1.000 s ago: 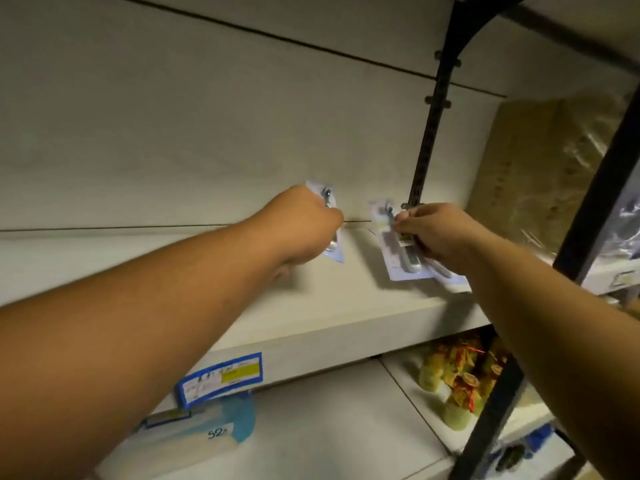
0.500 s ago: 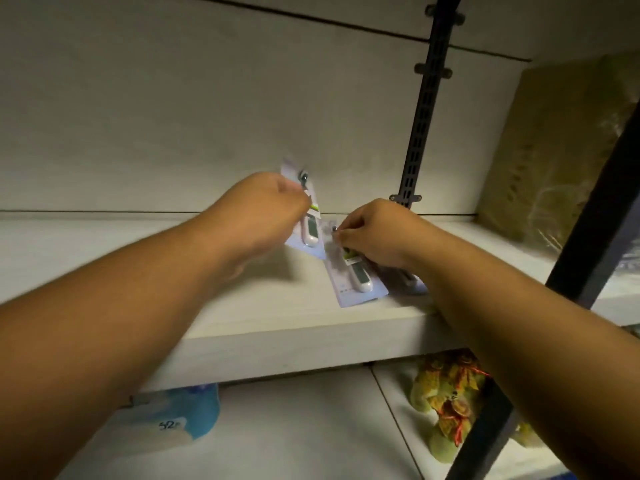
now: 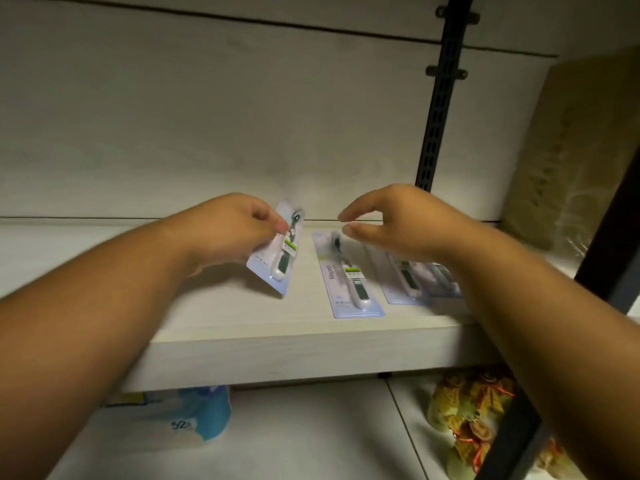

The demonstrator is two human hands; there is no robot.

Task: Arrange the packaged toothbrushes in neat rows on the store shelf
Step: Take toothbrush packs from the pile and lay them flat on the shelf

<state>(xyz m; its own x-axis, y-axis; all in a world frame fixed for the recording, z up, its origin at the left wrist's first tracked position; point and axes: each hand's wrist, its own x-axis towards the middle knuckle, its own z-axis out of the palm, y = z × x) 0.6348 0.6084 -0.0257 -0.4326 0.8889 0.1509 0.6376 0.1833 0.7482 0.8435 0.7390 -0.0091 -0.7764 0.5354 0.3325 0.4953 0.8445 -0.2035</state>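
Just let go of the middle toothbrush pack (image 3: pixel 353 275) — it's flat on the shelf (image 3: pixel 277 351) now, right hand (image 3: pixel 391 220) hovering with loose, empty fingers. Left hand (image 3: pixel 228 226) pinches 1 more pack (image 3: pixel 277 251), tilted, going down left of it.

You are working in dim, warm light; a bright patch is glowing on the back wall (image 3: pixel 294 161) above the shelf (image 3: pixel 277 344); soft shadows are falling beneath your forearms; below the shelf, everything is blurring and the edges are bowing.

Right hand (image 3: pixel 398 220) hides rightmost toothbrush packs (image 3: pixel 415 282); count perhaps two.
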